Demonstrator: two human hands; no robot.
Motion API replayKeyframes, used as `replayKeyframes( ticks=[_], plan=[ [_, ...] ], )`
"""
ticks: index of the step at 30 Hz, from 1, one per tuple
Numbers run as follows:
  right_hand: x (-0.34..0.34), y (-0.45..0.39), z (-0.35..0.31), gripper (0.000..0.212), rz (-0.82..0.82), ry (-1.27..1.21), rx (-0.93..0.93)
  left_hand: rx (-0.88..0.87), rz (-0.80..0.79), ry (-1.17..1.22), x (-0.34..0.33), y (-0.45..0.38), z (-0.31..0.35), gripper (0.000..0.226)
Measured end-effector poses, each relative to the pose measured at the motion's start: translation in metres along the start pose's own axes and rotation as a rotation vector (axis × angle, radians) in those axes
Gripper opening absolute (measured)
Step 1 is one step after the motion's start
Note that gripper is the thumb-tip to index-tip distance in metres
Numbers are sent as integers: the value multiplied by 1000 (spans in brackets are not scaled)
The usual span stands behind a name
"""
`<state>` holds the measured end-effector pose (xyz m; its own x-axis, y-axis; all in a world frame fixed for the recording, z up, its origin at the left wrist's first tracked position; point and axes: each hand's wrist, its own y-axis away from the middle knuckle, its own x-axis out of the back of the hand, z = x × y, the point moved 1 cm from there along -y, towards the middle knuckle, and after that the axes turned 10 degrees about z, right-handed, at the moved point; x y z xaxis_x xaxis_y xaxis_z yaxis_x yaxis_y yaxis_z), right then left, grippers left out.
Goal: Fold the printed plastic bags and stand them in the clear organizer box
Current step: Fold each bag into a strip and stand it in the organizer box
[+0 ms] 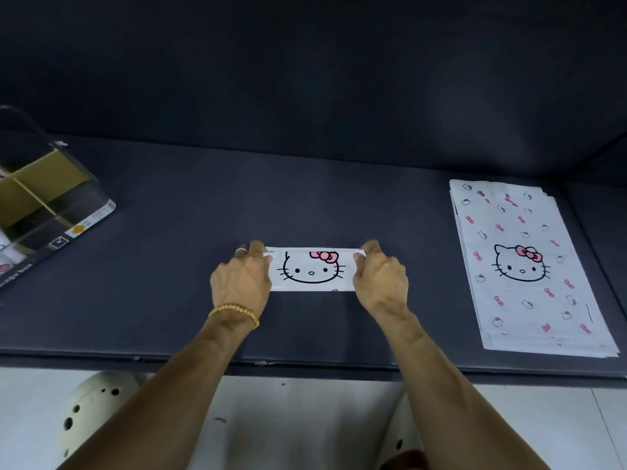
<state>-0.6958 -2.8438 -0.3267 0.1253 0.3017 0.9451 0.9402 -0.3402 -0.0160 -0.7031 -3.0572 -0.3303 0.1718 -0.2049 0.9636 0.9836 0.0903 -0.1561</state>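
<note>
A white plastic bag (312,271) printed with a cartoon cat face and pink bow lies folded into a narrow strip at the middle of the dark table. My left hand (242,278) pinches its left end at the far corner. My right hand (380,276) pinches the right end the same way. A stack of flat, unfolded printed bags (529,266) lies at the right. The clear organizer box (44,212) stands at the far left, with cardboard dividers inside and folded bags showing at its near end.
The dark table (305,198) meets a dark back wall behind and a side wall at the right. Its front edge runs below my wrists. A pale perforated stool (91,412) stands on the light floor below.
</note>
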Motion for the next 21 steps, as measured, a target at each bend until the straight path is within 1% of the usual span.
replayKeyframes(
  ticks=[4, 6, 7, 8, 11, 12, 13, 17, 19, 21],
  plan=[
    [-3, -3, -5, 21, 6, 32, -10, 14, 25, -19, 0, -3, 2, 21],
    [-4, -4, -7, 21, 2, 49, -19, -28, 66, -29, 0, -2, 2, 16],
    [-5, -4, -8, 20, -1, 58, -21, -75, 104, -32, 0, -1, 0, 16],
    [-5, -4, -8, 20, -1, 71, -19, -147, 147, -28, 0, -1, -2, 22],
    [-5, -3, -8, 18, 10, 103, -12, -455, 208, 68, -4, 4, -8, 43],
    [-5, -4, -8, 18, 10, 107, -15, -509, 193, 112, -5, 7, -9, 47],
    [-5, -4, -8, 19, 8, 104, -20, -524, 159, 141, -6, 9, -11, 48],
    [-1, -5, -12, 18, 32, 47, -66, -525, 39, 149, -5, 10, -16, 46],
    [5, -4, -14, 19, 115, 79, -95, -531, 2, 136, -5, 10, -16, 45],
    [9, 1, -23, 22, 248, 126, -41, -518, -43, 138, -4, 10, -16, 45]
  ],
)
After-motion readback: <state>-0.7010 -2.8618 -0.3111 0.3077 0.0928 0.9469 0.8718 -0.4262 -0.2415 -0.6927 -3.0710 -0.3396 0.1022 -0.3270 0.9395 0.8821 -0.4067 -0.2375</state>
